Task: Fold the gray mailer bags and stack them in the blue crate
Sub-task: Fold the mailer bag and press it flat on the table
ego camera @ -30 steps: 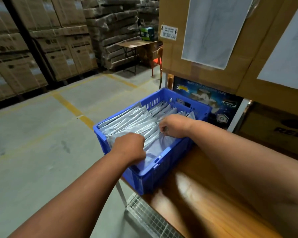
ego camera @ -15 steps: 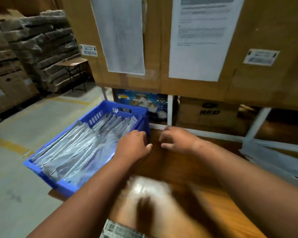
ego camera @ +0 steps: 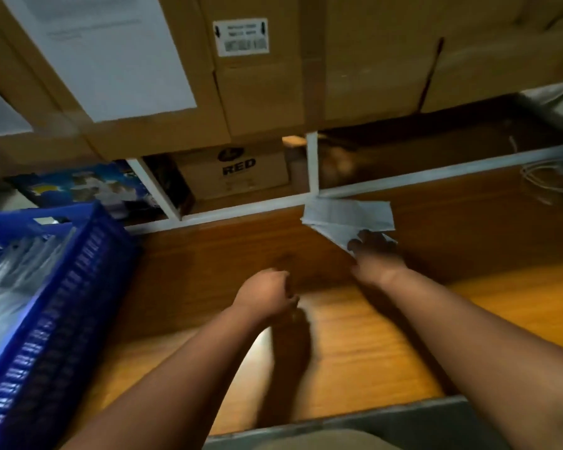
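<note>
The wooden surface (ego camera: 355,336) lay under dim light. The left hand (ego camera: 267,295) hung loosely curled, holding nothing. Farther out, the right hand (ego camera: 376,254) pinched a gray mailer bag (ego camera: 345,219); one corner might slip. The blue crate (ego camera: 56,287) sat left.

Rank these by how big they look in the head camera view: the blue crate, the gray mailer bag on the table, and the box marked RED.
1. blue crate, though it sits nearest the camera and is cut off at the frame edge
2. box marked RED
3. gray mailer bag, close to the box in apparent size, so that order is unsure
</note>
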Action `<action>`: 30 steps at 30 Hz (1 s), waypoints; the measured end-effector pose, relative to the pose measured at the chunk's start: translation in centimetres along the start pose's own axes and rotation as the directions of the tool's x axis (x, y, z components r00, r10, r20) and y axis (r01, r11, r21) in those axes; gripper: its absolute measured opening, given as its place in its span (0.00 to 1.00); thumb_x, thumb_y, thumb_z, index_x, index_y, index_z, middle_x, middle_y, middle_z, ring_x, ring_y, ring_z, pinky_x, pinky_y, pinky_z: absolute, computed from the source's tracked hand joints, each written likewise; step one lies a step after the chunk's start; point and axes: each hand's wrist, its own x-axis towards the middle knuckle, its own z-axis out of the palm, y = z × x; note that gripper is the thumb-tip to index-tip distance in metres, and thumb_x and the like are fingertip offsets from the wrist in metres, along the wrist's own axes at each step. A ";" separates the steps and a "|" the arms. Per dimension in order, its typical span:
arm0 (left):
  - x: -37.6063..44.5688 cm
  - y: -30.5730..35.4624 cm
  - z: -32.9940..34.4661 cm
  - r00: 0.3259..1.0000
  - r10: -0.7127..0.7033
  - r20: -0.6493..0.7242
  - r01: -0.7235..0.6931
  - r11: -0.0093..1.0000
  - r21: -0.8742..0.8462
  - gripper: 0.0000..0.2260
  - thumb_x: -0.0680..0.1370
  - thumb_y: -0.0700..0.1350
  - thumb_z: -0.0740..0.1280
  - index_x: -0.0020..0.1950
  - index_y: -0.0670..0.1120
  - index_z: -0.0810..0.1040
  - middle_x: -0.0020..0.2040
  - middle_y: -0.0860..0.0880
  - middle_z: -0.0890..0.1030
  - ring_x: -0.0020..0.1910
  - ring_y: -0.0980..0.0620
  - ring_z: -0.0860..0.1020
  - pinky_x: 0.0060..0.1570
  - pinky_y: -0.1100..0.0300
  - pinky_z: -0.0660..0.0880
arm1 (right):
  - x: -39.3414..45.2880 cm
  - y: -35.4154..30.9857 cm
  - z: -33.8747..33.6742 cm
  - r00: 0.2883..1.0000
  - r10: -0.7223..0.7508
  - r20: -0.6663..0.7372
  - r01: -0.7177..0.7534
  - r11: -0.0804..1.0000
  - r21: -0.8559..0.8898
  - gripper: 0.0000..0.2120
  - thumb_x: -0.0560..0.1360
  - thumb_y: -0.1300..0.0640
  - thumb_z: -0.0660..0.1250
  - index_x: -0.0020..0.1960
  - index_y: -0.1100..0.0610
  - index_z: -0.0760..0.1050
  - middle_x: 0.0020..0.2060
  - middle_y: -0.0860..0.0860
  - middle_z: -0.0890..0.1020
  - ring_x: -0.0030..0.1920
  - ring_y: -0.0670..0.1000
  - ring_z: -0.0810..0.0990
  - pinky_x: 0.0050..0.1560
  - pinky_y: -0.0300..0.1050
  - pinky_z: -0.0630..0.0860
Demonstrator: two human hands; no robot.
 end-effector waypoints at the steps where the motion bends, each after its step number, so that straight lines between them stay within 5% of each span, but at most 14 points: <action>1: 0.8 1.0 0.6 1.000 0.014 0.020 -0.014 1.000 0.019 0.17 0.81 0.60 0.69 0.63 0.50 0.79 0.59 0.48 0.80 0.59 0.46 0.79 0.57 0.49 0.79 | 0.4 1.2 0.5 1.000 0.025 0.004 -0.025 1.000 0.007 0.23 0.82 0.40 0.65 0.72 0.48 0.69 0.74 0.56 0.66 0.73 0.63 0.68 0.70 0.62 0.73; 6: 3.5 3.9 2.2 0.996 0.027 0.080 -0.034 0.996 0.084 0.18 0.82 0.60 0.69 0.65 0.49 0.78 0.61 0.47 0.81 0.60 0.45 0.79 0.56 0.50 0.78 | 2.8 4.2 2.7 0.988 0.102 0.117 -0.113 0.990 0.090 0.31 0.79 0.30 0.63 0.76 0.44 0.64 0.77 0.58 0.62 0.77 0.67 0.63 0.74 0.66 0.68; 14: 3.4 4.0 2.1 0.999 0.048 0.013 -0.049 0.986 0.158 0.17 0.80 0.58 0.70 0.66 0.52 0.78 0.62 0.48 0.78 0.60 0.43 0.79 0.55 0.49 0.79 | 1.6 3.5 4.6 0.973 -0.216 0.077 0.196 0.959 0.206 0.22 0.86 0.41 0.57 0.80 0.36 0.65 0.86 0.51 0.53 0.84 0.60 0.50 0.83 0.58 0.53; 24: -3.6 -3.7 5.9 0.964 0.123 -0.237 -0.077 0.978 0.195 0.22 0.83 0.63 0.62 0.71 0.52 0.75 0.68 0.50 0.75 0.67 0.48 0.70 0.65 0.53 0.71 | -3.3 -5.1 6.0 0.764 -0.641 0.079 0.632 0.767 0.112 0.23 0.82 0.45 0.63 0.76 0.35 0.69 0.86 0.45 0.56 0.86 0.52 0.51 0.83 0.67 0.45; 30: -9.5 -9.5 9.6 0.974 -0.115 -0.197 0.139 0.984 0.108 0.33 0.84 0.67 0.53 0.83 0.50 0.65 0.83 0.45 0.65 0.81 0.44 0.61 0.79 0.46 0.60 | -4.8 -10.2 6.7 0.692 -0.716 0.091 0.699 0.696 0.163 0.22 0.82 0.41 0.64 0.75 0.36 0.71 0.86 0.46 0.56 0.86 0.52 0.50 0.84 0.65 0.44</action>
